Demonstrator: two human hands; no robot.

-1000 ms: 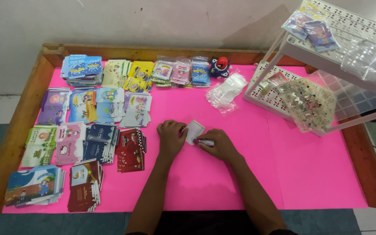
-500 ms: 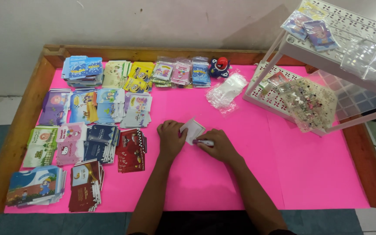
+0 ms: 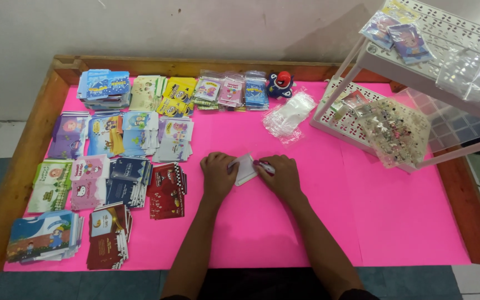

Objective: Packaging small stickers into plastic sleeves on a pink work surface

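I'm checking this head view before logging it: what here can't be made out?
- White card: its left edge sits under the left hand.
- Object in the right hand: mostly wrapped by the fingers; kind unclear.
- Clear bags: contents too small.
- White rack: cut off by the right edge.

My left hand [image 3: 218,173] pins a small white card [image 3: 245,169] on the pink surface [image 3: 284,233]; my right hand [image 3: 280,175] grips a red marker [image 3: 263,166] touching it; card stacks [image 3: 112,166] lie left.

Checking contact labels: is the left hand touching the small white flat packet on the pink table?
Touching. The head view shows the left hand fingers resting on the small white flat packet's left edge, no gap.
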